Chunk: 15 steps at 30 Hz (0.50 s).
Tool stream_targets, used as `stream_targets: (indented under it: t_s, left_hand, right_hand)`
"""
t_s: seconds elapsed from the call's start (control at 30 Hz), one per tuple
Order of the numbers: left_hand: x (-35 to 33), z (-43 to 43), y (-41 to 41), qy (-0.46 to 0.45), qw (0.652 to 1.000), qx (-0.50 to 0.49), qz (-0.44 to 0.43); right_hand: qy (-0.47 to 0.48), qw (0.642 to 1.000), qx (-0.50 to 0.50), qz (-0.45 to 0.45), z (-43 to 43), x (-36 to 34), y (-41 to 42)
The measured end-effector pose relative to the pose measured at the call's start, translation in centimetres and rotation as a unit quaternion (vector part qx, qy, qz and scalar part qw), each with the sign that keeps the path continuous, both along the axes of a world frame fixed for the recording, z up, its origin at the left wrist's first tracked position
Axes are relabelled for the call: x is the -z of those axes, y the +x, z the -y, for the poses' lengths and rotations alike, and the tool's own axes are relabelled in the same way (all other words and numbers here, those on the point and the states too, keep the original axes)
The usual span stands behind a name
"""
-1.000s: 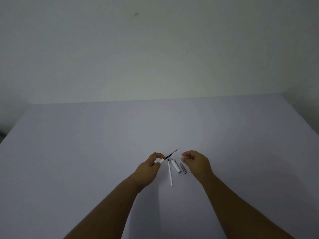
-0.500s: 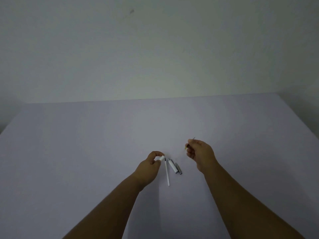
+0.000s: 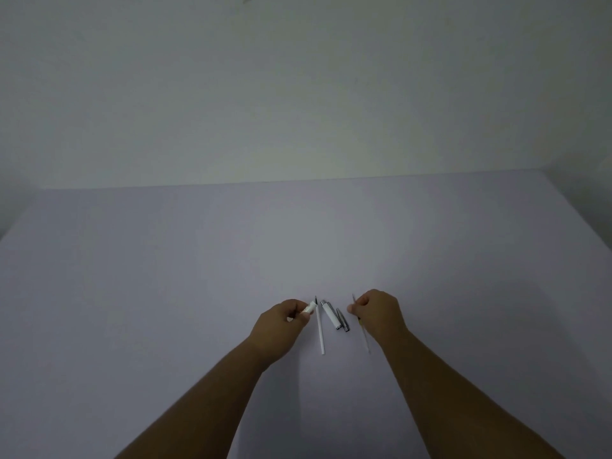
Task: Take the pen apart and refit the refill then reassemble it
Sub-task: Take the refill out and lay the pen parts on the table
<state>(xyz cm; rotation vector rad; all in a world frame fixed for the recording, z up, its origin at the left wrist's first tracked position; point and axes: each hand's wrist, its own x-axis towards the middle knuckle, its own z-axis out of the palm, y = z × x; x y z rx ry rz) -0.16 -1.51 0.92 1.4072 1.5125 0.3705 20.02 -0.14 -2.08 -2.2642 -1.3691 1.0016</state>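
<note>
- Head view: left hand [image 3: 281, 321] pinched a white barrel piece [image 3: 308, 308]; right hand [image 3: 377, 311] pinched the refill [image 3: 364, 332].
- A spare refill [image 3: 320, 329], cap [image 3: 331, 314] and clip [image 3: 342, 319] lay between them on the table [image 3: 165, 293].
- Advice: align the refill with the barrel's bore before pushing.

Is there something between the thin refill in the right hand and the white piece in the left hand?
Yes. Three loose parts lie on the table between them: a long white tube, a short white piece and a dark clip.
</note>
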Motion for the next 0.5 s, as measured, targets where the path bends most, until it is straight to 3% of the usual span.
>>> stream_targets:
  t_s: [0.5]
  left_hand:
    - [0.29,-0.41,-0.33,0.018,1.0,-0.017,-0.006]
  right_hand:
    - [0.026,0.999,0.003,0.019,0.48,0.09,-0.43]
